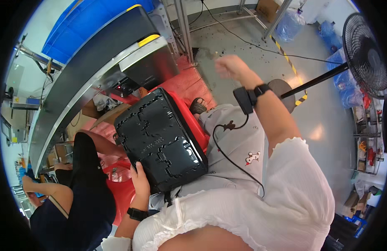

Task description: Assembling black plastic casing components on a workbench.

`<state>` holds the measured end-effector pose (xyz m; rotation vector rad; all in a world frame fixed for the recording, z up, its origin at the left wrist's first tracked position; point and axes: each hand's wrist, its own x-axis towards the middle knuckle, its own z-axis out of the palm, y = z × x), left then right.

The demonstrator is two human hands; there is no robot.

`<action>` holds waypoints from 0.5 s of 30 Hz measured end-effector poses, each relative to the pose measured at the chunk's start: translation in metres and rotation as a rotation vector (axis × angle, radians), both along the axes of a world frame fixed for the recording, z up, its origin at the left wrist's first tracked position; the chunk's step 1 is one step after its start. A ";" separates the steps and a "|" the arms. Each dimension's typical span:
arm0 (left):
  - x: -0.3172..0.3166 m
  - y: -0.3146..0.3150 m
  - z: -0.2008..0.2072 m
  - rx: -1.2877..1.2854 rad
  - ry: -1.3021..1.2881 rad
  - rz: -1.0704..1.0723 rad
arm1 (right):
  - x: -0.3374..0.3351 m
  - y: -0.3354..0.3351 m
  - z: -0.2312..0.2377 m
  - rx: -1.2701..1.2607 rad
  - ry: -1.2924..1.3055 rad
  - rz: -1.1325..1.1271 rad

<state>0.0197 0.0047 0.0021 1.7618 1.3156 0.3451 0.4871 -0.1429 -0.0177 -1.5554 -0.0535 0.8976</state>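
My left hand (140,179) grips the near edge of the black tray (160,140), which lies on my lap; my right hand (229,67) is raised beyond the tray, curled into a loose fist, holding nothing; a fan (365,54) stands right of the tray.

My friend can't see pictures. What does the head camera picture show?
A seated person's left hand grips the near edge of a glossy black moulded plastic tray resting on their lap, above a red plastic stool. Their right hand is raised, closed and blurred. Another person in dark clothes sits beside a long grey conveyor.
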 end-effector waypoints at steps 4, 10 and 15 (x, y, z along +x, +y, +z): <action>0.001 0.000 0.000 -0.115 -0.065 0.060 | -0.040 -0.057 -0.032 0.030 0.166 0.054; -0.001 0.006 -0.004 -0.120 0.056 0.080 | -0.044 -0.135 -0.033 0.154 0.299 0.151; -0.004 0.008 -0.007 -0.115 0.060 0.110 | -0.025 -0.207 -0.016 0.180 0.033 -0.214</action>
